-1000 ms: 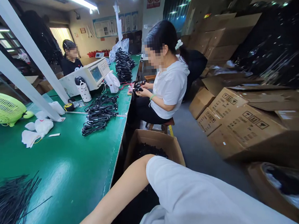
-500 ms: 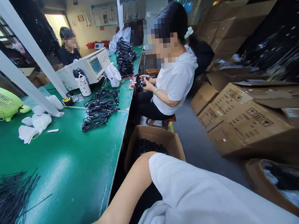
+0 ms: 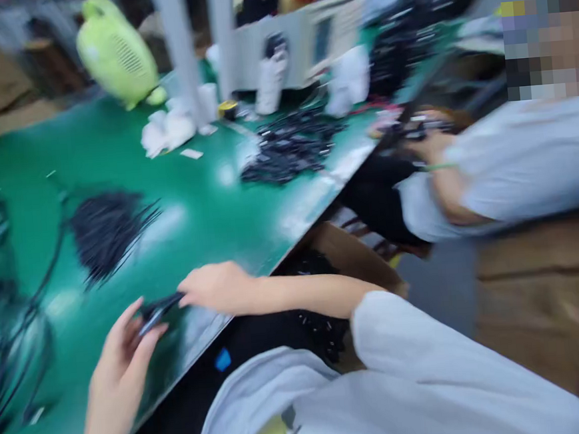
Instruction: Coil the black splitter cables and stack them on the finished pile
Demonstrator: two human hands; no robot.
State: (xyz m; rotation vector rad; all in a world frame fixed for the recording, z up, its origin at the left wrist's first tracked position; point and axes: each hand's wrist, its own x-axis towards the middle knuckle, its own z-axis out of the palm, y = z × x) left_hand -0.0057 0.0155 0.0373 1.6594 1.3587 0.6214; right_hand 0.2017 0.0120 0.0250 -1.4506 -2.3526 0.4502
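1. Both of your hands meet on one small black piece, too blurred to name more closely. It is held just in front of the bundle of black ties, low over the green worktop.
2. Your left hand pinches one end of it between thumb and fingers.
3. Your right hand is curled down over the other end, fingers closed.
4. Left of the bundle, loose black cables lie on the worktop.
5. Behind the bundle and to its right lies a heap of black cables. Farther back stands a lime-green fan.
6. Well right of the bundle, a co-worker in a white shirt holds something dark.
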